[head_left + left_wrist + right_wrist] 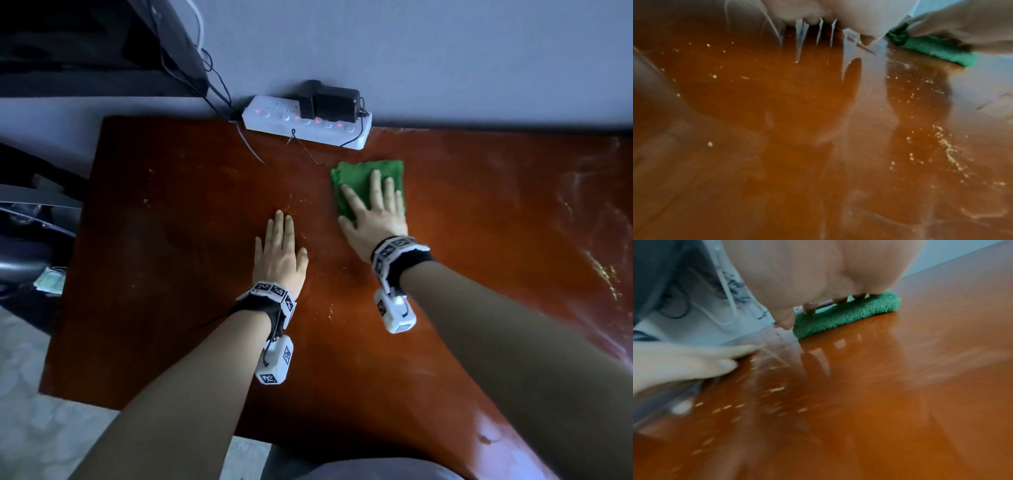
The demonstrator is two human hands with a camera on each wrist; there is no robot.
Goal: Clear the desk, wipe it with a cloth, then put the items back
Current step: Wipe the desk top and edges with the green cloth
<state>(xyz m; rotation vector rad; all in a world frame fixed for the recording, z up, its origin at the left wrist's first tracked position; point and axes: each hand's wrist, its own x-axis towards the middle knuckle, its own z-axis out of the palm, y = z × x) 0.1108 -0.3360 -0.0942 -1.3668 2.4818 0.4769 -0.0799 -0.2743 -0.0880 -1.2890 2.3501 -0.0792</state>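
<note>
While flat under the right hand [373, 209], cloth [359, 178] in the head view sits on the desk [171, 240] toward the far edge, just short of the power strip [308, 120]. Fingers straight and spread, pressing down, not curled round anything. Left hand [279, 253] palm-down on bare wood, nearer and to the left, fingers straight, empty. Pale crumbs [291, 202] between the two hands, so left and nearward of the cloth; probably the next stroke's direction.

From the left wrist: cloth [937, 48] off to the right under the other hand [962, 30], crumbs [945, 146] strewn on the wood this side of it.

From the right wrist: cloth [846, 314] folded into a thick pad, long axis running across the palm, fingertips [809, 309] resting on top. Left hand [684, 361] to the left, crumbs [777, 389] below it.
</note>
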